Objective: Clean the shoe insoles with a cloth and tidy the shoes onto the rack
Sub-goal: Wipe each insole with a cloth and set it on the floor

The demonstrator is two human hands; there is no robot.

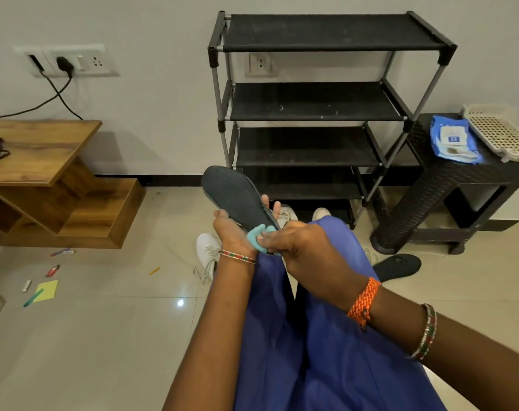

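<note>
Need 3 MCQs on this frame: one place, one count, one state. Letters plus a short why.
1. Where does the second dark insole lie?
A. on the floor, right of the legs
B. on the rack's top shelf
C. on the wooden table

2. How many shelves has the black metal-frame shoe rack?
A. two
B. four
C. six

3. What is the right hand doing?
A. hanging idle
B. pressing the light blue cloth on the dark grey insole that the left hand holds
C. lifting a shoe

Key: 1 A, it lies on the tiles; 2 B, four tiers show; 3 B, its fingers pinch the cloth.
</note>
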